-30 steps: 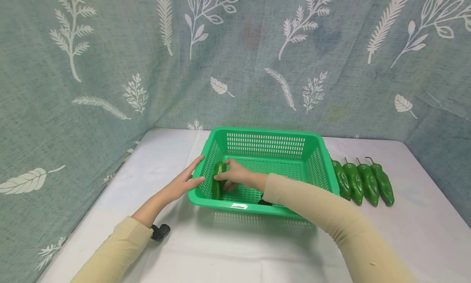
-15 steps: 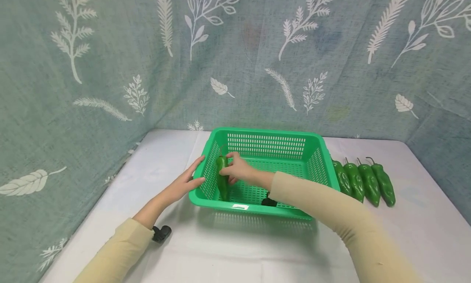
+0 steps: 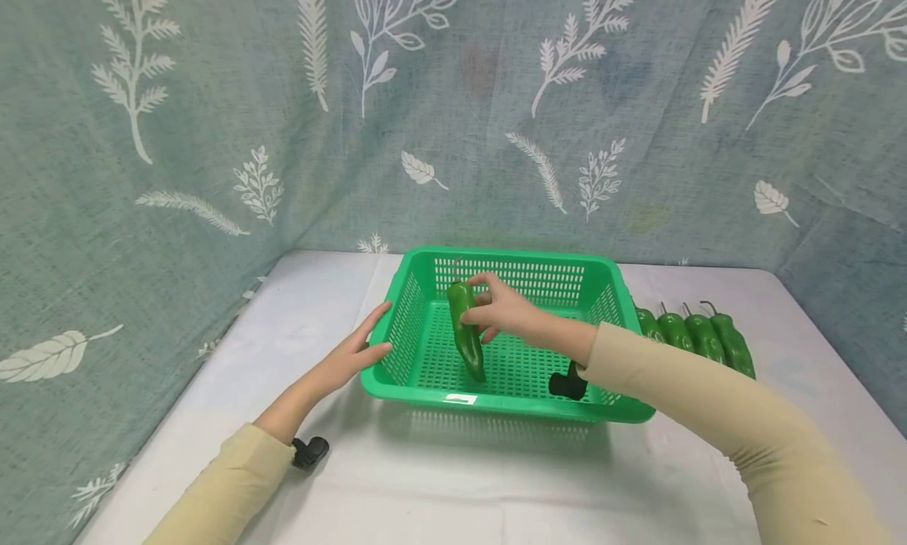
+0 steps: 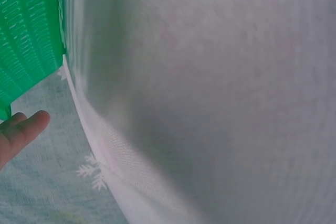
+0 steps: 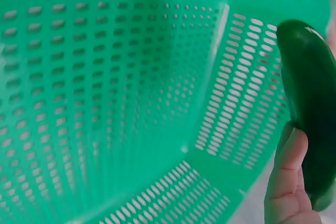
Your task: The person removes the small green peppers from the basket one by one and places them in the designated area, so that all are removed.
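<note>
A long green pepper [image 3: 464, 332] hangs stem-up inside the green plastic basket [image 3: 510, 407], pinched between the thumb and fingers of my right hand [image 3: 506, 307]. In the right wrist view the pepper [image 5: 310, 98] fills the right side, with my thumb [image 5: 292, 156] against it and the slotted basket wall behind. My left hand [image 3: 343, 361] rests at the basket's left rim, its fingers spread and straight. The left wrist view catches only fingertips [image 4: 26, 129] of that hand close to the basket's outer wall [image 4: 26, 30].
Several green peppers [image 3: 701, 339] lie side by side on the white table [image 3: 425, 482], right of the basket and partly behind my right sleeve [image 3: 680, 383]. Black wrist cameras [image 3: 310, 453] sit on both wrists. A grey-green leaf-patterned cloth [image 3: 453, 135] hangs behind.
My right hand has lifted the pepper from beside the basket's left wall and carried it right, toward the basket's middle. My left hand has stayed at the rim.
</note>
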